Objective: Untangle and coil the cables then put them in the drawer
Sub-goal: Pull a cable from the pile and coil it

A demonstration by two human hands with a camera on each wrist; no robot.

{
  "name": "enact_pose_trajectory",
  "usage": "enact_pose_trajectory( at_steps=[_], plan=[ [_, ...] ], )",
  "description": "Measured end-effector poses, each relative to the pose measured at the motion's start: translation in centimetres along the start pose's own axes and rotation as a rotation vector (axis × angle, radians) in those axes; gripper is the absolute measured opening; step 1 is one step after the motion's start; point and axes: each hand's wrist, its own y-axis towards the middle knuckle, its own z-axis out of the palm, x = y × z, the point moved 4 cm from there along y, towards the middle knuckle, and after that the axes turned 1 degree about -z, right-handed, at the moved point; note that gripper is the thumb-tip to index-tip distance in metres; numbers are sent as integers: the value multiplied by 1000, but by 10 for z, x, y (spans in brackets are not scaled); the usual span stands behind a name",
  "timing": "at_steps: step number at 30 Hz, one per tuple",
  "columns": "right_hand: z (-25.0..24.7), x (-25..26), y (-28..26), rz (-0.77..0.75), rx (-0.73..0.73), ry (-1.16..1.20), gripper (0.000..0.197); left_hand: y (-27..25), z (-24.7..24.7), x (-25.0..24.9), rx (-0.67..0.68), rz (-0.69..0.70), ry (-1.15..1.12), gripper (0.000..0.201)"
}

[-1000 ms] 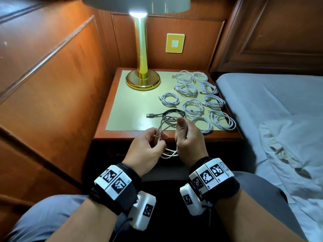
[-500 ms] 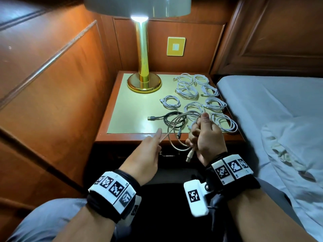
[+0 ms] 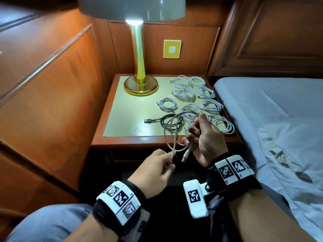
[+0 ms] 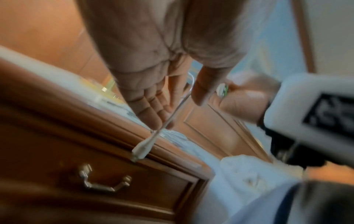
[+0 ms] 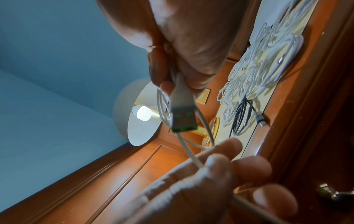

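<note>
Head view shows me mid-coil with a beige cable (image 3: 170, 130): my right hand (image 3: 203, 137) has its fingers curled round the gathered loops, the USB plug (image 3: 185, 155) hanging just below that fist, while my left hand (image 3: 157, 169) pinches the free run between thumb and forefinger. To do this well, I judge I should feed each turn the same size as the last, letting the strand slide through my left fingers (image 4: 153, 109) without twist, and keep my right grip firm so the loops do not spring apart. The small connector (image 4: 140, 149) dangles past my left fingertips, so I think little cable is left to wind. The loops stand in the air above the front edge of the tabletop (image 3: 132, 109), between my two hands, touching both. Finished white coils (image 3: 185, 91) and one black cable (image 3: 167, 121) lie on the tabletop beyond. The drawer (image 4: 99, 180) below looks shut, its handle near my left hand.
</note>
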Motion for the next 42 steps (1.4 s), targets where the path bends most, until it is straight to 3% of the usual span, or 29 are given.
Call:
enact_pose_trajectory(
  at_steps=[2, 6, 9, 12, 15, 18, 20, 22, 28, 35, 42],
  plan=[
    [2, -3, -1, 33, 43, 28, 37, 2, -5, 5, -20, -151, -131, 7],
    [5, -7, -3, 44, 92, 47, 36, 4, 2, 8, -62, -404, -699, 15],
    [6, -7, -3, 67, 99, 99, 36, 5, 1, 10, -115, -441, -826, 16],
    [6, -9, -3, 69, 99, 126, 37, 6, -3, 8, -175, -472, -1103, 20],
    [3, -17, 1, 54, 69, 79, 38, 8, -14, 1, -247, -417, -1319, 21],
    [-6, -19, 0, -35, -30, -392, 38, 8, -24, 2, -326, -382, -1366, 24],
    [-7, -16, -1, -126, -1, -789, 39, 7, -29, 4, -389, -387, -1414, 27],
    [-4, -15, 0, -176, 80, -947, 39, 7, -35, 7, -476, -377, -1495, 30],
    [4, -26, -3, -248, 218, -1045, 31, 7, -41, 13, -580, -343, -1623, 30],
    [3, -32, -3, -318, 179, -1014, 29, 9, -36, 4, -471, -315, -1753, 13],
    [9, -38, -8, -188, 312, -906, 32, 9, -43, 10, -600, -247, -1707, 4]
  ],
)
